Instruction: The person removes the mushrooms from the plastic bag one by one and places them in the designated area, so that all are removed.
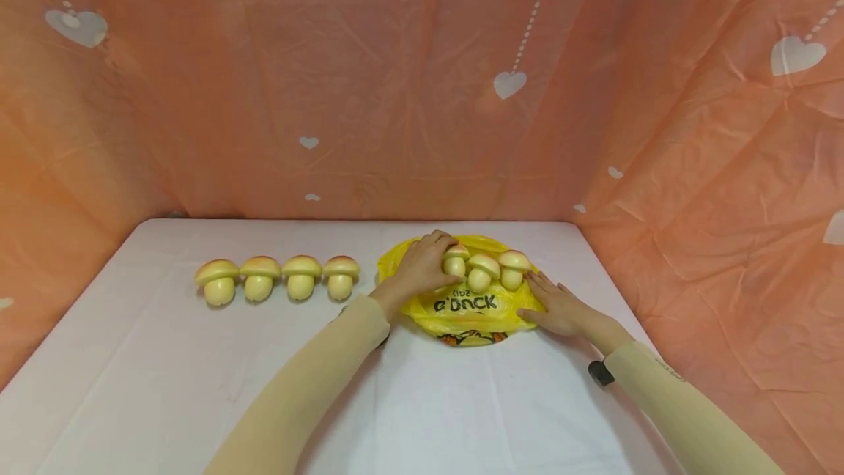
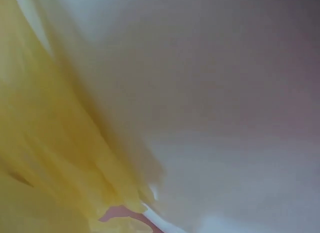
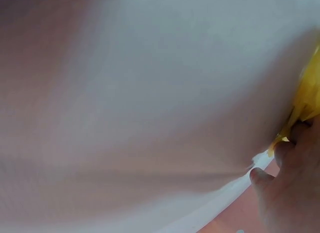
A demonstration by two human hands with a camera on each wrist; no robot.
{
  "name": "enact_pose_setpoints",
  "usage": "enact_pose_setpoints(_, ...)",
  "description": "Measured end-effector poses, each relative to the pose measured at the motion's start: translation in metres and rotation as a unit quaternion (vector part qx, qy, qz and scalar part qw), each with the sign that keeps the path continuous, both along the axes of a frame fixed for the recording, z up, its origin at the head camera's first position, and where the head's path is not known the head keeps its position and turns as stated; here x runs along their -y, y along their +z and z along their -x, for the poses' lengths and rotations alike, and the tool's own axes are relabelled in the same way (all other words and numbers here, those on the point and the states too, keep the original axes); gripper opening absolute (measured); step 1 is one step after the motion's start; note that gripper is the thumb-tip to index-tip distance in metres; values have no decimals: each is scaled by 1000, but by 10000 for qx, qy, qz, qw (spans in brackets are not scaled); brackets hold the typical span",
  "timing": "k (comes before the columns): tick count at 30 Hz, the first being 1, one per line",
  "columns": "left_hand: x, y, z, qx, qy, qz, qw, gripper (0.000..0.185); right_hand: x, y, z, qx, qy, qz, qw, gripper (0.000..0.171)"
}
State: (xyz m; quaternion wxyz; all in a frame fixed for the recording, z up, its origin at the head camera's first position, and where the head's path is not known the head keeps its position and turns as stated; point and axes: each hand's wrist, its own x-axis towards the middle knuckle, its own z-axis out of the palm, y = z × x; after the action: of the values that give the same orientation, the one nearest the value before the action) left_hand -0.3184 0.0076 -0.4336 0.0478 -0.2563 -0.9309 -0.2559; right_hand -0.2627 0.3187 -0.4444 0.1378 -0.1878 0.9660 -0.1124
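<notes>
A yellow plastic bag (image 1: pixel 461 321) with dark lettering lies flattened on the table, and three toy mushrooms with cream stems and reddish caps sit on it. My left hand (image 1: pixel 422 267) holds the leftmost mushroom (image 1: pixel 455 264) there between fingers and thumb. Beside it are a middle mushroom (image 1: pixel 482 275) and a right mushroom (image 1: pixel 513 270). My right hand (image 1: pixel 560 308) rests with extended fingers on the bag's right edge, its fingertips close to the right mushroom. In the right wrist view part of that hand (image 3: pixel 292 178) shows against the yellow plastic (image 3: pixel 310 88). The left wrist view shows mostly blurred yellow plastic (image 2: pixel 55 133).
Several more toy mushrooms (image 1: pixel 260 277) stand in a row on the white-covered table (image 1: pixel 198 372), left of the bag. An orange curtain with white hearts (image 1: pixel 422 94) hangs behind the table and along both sides.
</notes>
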Motion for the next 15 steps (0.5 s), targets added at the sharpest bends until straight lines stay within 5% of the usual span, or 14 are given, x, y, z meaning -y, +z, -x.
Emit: enact_pose_setpoints(15, 12, 21, -12, -152, -408, -378, 9983, 72, 4, 4, -2, -22, -37, 18, 10000, 90)
